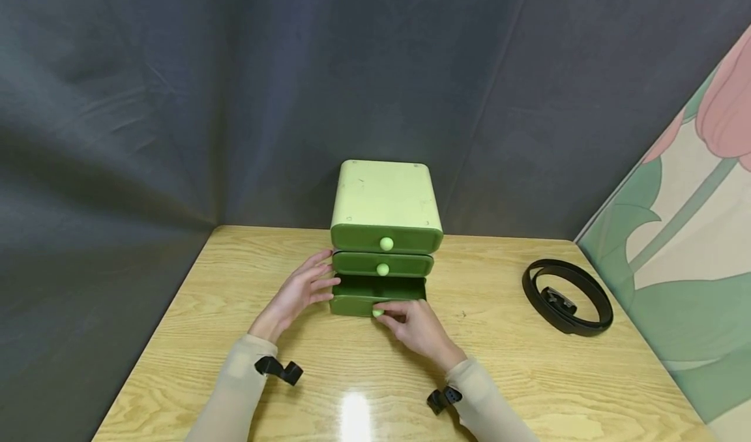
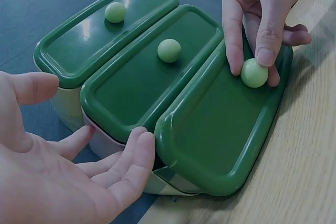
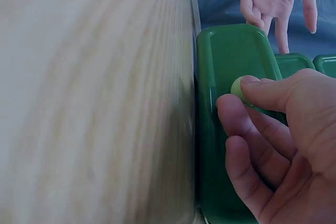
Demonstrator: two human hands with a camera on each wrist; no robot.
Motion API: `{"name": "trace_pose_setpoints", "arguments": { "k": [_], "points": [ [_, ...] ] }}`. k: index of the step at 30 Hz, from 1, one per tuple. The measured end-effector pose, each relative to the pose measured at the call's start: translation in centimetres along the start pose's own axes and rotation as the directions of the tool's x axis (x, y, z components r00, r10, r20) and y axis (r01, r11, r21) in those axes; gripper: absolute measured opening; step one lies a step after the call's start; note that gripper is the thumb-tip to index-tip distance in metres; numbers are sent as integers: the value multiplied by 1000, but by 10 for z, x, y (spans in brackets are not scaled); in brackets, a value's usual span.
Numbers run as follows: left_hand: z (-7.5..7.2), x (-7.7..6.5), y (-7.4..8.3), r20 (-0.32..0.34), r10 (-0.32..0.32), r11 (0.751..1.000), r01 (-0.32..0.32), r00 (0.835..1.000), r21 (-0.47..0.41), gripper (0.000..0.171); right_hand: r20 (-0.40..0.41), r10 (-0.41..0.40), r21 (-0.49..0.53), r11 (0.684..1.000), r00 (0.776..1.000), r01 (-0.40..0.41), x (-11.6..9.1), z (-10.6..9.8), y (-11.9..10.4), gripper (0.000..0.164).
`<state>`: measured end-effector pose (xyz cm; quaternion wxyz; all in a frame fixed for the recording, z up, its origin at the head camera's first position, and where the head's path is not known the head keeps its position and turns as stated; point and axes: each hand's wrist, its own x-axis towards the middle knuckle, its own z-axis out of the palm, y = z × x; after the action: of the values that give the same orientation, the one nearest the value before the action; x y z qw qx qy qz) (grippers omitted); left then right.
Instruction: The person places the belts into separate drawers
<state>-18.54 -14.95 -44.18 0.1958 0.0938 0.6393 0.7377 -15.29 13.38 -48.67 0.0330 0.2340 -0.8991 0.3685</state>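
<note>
A small cabinet (image 1: pixel 386 194) with a pale green top and three dark green drawer fronts stands at the back of the table. Its bottom drawer (image 1: pixel 351 306) is pulled partly out, and the part of the inside in view looks bare. My right hand (image 1: pixel 418 328) pinches that drawer's round light green knob (image 2: pixel 254 73) between thumb and fingers. Beside the cabinet's left side is my left hand (image 1: pixel 295 294), fingers extended, the tips at the edges of the lower drawers. Above, the middle drawer (image 2: pixel 142 80) and top drawer (image 2: pixel 84 30) each carry a similar knob.
A coiled black belt (image 1: pixel 567 297) with a buckle lies on the wooden table (image 1: pixel 193 338) to the right. Dark grey cloth (image 1: pixel 375 70) hangs behind the cabinet and along the left. A flower-patterned panel (image 1: pixel 704 266) borders the right side.
</note>
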Motion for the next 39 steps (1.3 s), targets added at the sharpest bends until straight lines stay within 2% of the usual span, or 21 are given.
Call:
{"name": "trace_pose_setpoints", "arguments": {
  "k": [8,24,39],
  "points": [
    [0,-1,-2,-43,-18,1000,18,999,5,66,24,8,22,1000,1000,-9,-6,1,-2,20],
    [1,2,-3,-88,-25,999,27,996,21,63,-5,-33,-52,998,999,33,-17,2,-8,21],
    [3,4,-7,-98,-22,999,25,995,33,63,-4,-27,-80,996,1000,26,-29,5,-14,20]
  ]
}}
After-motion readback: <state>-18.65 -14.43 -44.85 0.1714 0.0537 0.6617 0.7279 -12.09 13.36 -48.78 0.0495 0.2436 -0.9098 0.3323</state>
